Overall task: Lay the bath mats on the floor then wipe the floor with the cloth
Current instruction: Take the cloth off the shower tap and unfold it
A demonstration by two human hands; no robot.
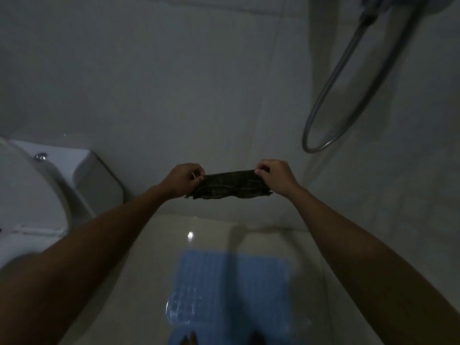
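While standing in a dim bathroom, a person stretches a dark cloth [227,185] between both hands at arm's length.

Left hand [183,179] and right hand [273,176] each pinch an upper corner with curled fingers. Below, a blue bath mat [231,292] lies flat on the glossy floor [139,282], beside a white toilet [37,195]; a shower hose [348,95] hangs at right.

Holding the dark cloth [227,185] stretched between my hands, out in front of me.

My left hand [184,179] pinches one top corner, my right hand [273,176] the other. Below on the glossy floor [139,282] lies a blue bath mat [234,290]; the toilet [37,195] stands to my left, a shower hose [348,95] loops on the wall.
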